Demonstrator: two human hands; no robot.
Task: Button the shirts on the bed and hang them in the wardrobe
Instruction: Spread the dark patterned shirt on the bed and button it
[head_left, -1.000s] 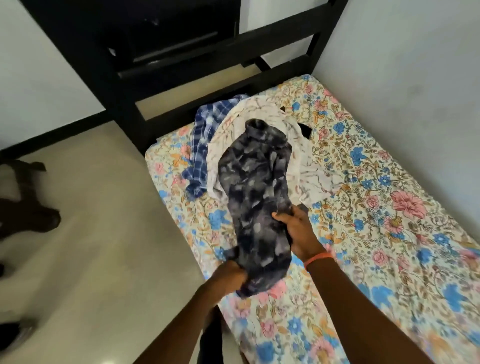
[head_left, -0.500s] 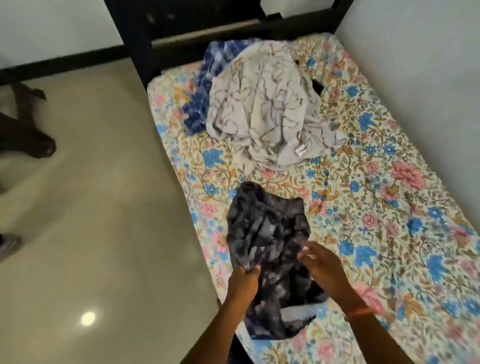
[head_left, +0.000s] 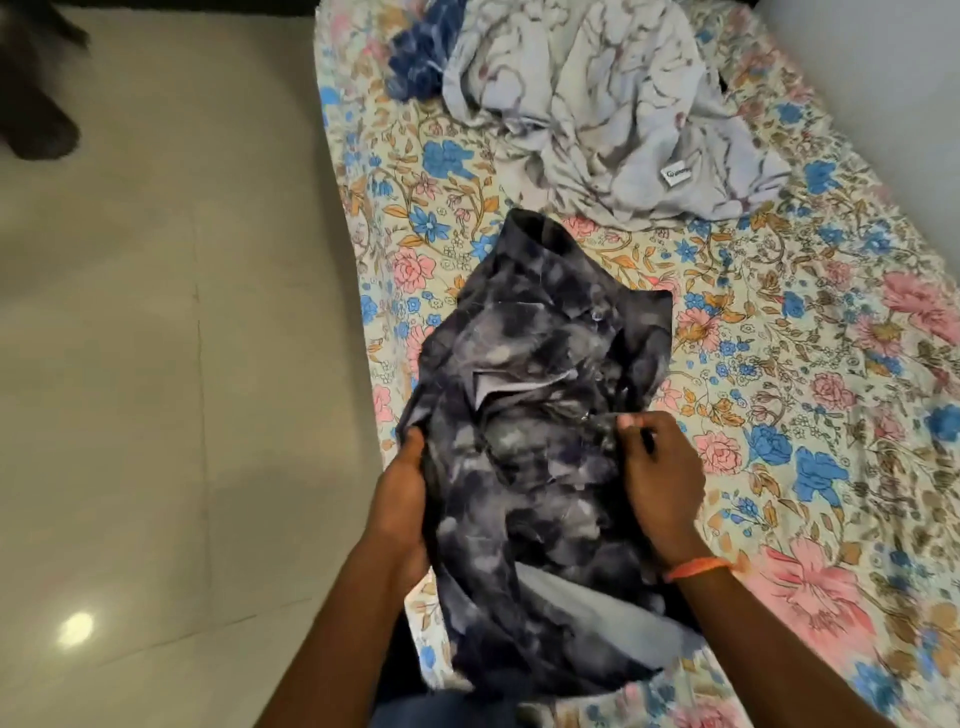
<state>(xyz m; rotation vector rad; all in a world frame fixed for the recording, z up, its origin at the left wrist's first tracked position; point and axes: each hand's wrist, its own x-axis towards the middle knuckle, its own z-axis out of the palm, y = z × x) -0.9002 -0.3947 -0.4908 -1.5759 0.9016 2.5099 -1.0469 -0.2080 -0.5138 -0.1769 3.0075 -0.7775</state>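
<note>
The left hand (head_left: 402, 499) grips the left edge of the dark tie-dye shirt (head_left: 540, 467), its fingers curled under the cloth. The shirt lies crumpled on the floral bed sheet (head_left: 779, 364), between both hands. The right hand (head_left: 657, 478) pinches the shirt's right front edge with its fingertips (head_left: 626, 422). Further up lies a grey printed shirt (head_left: 597, 104).

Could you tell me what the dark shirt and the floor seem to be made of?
Dark shirt: thin woven cloth, probably cotton, matte; it crumples into soft folds, with a paler inside face. Floor: glossy pale tile, likely ceramic or stone; it mirrors a lamp spot and shows fine joint lines.
</note>
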